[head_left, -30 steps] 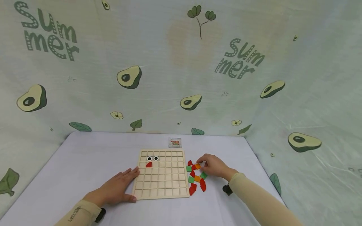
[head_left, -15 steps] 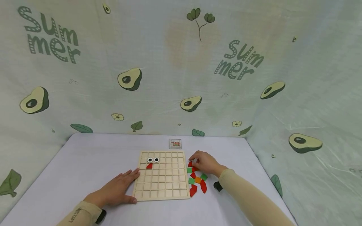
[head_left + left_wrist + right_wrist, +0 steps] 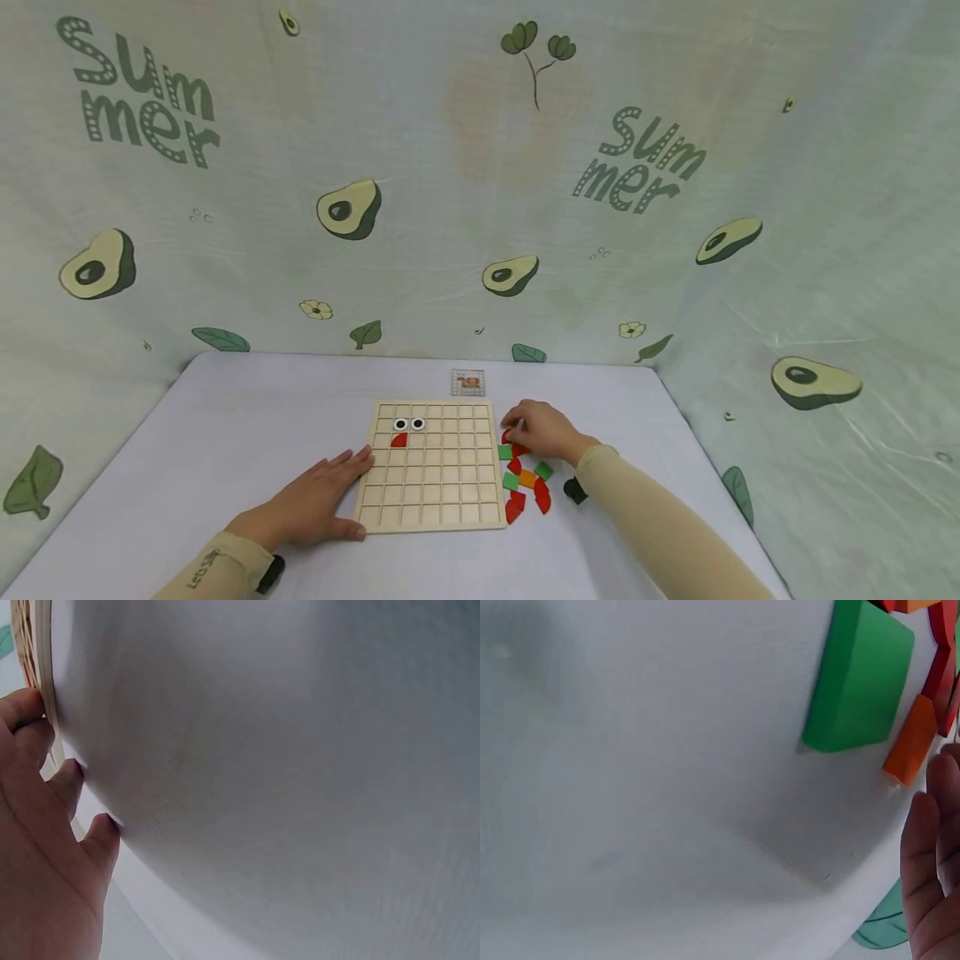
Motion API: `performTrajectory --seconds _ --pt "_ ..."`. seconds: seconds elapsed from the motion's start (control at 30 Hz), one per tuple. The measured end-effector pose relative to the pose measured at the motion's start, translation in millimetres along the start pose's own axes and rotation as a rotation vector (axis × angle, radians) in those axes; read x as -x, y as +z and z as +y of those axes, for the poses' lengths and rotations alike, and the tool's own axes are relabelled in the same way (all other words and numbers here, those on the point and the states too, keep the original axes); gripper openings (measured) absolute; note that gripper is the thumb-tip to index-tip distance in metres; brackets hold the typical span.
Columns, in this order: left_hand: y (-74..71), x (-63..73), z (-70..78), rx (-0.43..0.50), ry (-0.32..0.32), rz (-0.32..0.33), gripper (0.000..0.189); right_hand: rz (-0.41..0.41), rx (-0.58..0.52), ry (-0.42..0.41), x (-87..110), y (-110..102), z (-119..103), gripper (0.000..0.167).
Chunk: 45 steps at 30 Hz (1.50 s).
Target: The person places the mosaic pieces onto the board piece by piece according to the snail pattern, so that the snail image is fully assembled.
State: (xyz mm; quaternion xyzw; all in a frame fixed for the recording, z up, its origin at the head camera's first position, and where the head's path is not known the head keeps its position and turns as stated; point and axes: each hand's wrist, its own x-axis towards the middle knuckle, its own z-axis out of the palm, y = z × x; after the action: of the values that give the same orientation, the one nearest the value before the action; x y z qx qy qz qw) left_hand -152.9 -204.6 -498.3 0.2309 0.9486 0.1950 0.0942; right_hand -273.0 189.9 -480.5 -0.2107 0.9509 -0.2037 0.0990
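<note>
My left hand (image 3: 315, 500) lies spread at the left edge of a pale wooden grid board (image 3: 427, 492), its fingertips touching the rim. Two round eye pieces (image 3: 409, 424) and a red quarter-circle piece (image 3: 400, 440) sit in the board's upper left cells. To the right of the board, the thumb and fingers of my right hand (image 3: 551, 432) pinch another red quarter-circle piece (image 3: 506, 436) at the top of a loose group. That piece is partly hidden by the fingers. Close to the fingers in the right wrist view are an orange piece (image 3: 911, 742) and a green square piece (image 3: 866, 682).
Several loose pieces lie right of the board, among them a green square (image 3: 511, 482), an orange square (image 3: 527, 479) and red quarter-circles (image 3: 542, 497). A small picture card (image 3: 468, 382) lies behind the board. Printed cloth walls (image 3: 420, 308) border the white table (image 3: 285, 400).
My right hand has moved left, from the orange piece to the red quarter-circle at the top of the group, and has hardly moved since. The left hand stays at the board's edge.
</note>
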Motion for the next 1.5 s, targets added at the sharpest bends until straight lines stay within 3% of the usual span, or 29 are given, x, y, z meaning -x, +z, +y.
performTrajectory --seconds 0.23,0.4,0.5,0.67,0.83,1.1,1.3,1.5 --pt "1.6 -0.7 -2.1 -0.01 0.002 0.0 0.108 0.005 0.047 0.008 -0.8 0 -1 0.014" --pt "2.2 -2.0 -2.3 -0.013 0.012 0.002 0.108 0.087 0.126 0.107 0.4 2 5 0.016" --pt "1.8 -2.1 -1.6 -0.012 0.012 0.001 0.108 0.102 0.076 0.156 2.2 2 10 0.016" --pt "0.8 -0.8 -0.7 0.001 0.005 -0.001 0.108 0.06 -0.003 0.123 6.2 -1 13 0.023" --pt "1.1 -0.4 -1.2 0.009 0.001 0.0 0.108 0.043 -0.002 0.12 7.5 -1 9 0.024" --pt "1.8 -0.4 -2.4 0.004 0.002 0.004 0.107 0.009 -0.021 0.032 6.3 -1 6 0.027" --pt "1.6 -0.2 -2.2 -0.002 -0.002 0.003 0.108 0.035 -0.005 0.05 5.3 1 8 0.021" --pt "0.9 0.3 -0.1 0.004 -0.012 0.0 0.107 0.033 -0.021 0.034 4.7 5 11 0.031"
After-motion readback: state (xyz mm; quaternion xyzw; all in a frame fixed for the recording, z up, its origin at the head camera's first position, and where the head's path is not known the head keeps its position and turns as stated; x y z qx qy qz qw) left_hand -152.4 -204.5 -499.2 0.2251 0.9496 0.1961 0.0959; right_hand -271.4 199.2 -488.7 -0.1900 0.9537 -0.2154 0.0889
